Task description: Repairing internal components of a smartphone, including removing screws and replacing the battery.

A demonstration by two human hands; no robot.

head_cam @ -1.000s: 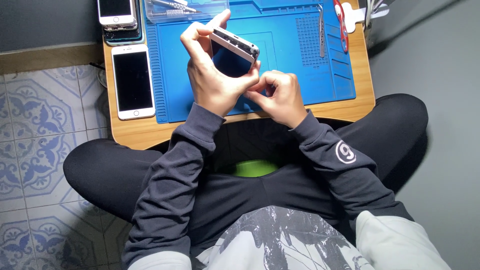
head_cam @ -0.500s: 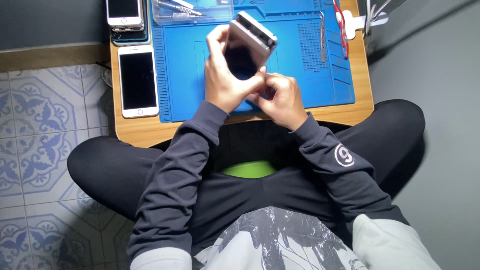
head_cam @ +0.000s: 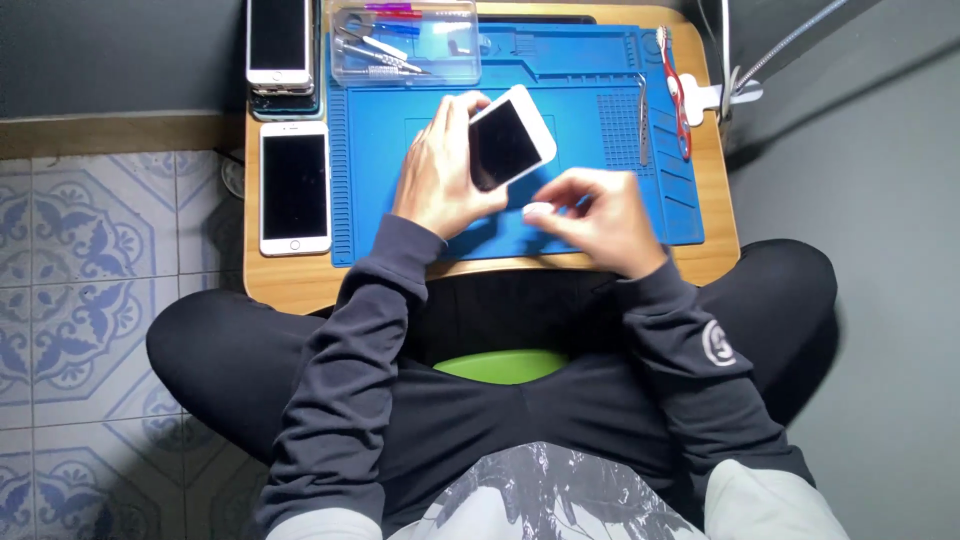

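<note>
My left hand [head_cam: 440, 180] grips a white smartphone [head_cam: 508, 138] with a dark screen, tilted above the blue repair mat [head_cam: 590, 130]. My right hand [head_cam: 598, 215] hovers over the mat's front edge with fingers pinched on a small white piece [head_cam: 537, 209], just below the phone and apart from it. Both arms wear dark sleeves.
The small wooden table [head_cam: 290, 280] carries another white phone [head_cam: 294, 187] left of the mat, more phones [head_cam: 279, 40] stacked behind it, a clear box of tools [head_cam: 402, 42], metal tweezers [head_cam: 643, 118] and a red-handled tool [head_cam: 674, 95] at right. Patterned tiles lie at left.
The phone has turned from edge-on to screen up and moved farther over the mat. My right hand has drawn away from it to the right, pinching the small white piece.
</note>
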